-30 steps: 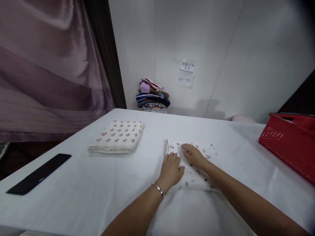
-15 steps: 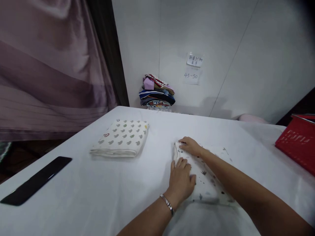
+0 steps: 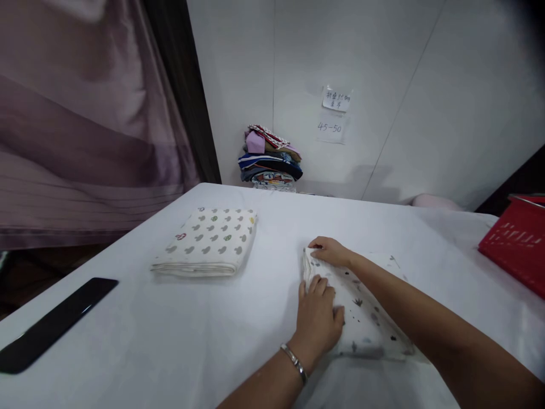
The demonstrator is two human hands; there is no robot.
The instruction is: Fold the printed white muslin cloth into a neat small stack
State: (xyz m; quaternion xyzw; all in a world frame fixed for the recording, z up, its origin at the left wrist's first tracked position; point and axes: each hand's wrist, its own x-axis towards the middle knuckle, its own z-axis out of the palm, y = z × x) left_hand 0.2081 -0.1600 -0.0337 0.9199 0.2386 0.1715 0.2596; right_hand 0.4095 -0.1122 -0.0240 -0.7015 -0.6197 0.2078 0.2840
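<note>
A white folded cloth with small grey plant prints lies on the white table at the right of centre. My right hand reaches across it and pinches its far left corner, thumb over the layered edge. Nearer to me, my left hand wears a silver bracelet on the wrist and grips the same left edge, its fingers curled over the side. Part of the cloth is hidden beneath my right forearm. Farther left rests a second folded cloth, white with grey mushroom prints, touched by neither hand.
A flat black strip lies along the table's left edge. At the right edge is a red basket. Behind the white table, a pile of folded textiles stands against the wall. A purple curtain hangs at left.
Both hands keep their places on the left edge of the cloth, with only a slight shift. The whole view has moved a little; the other things lie as before.
</note>
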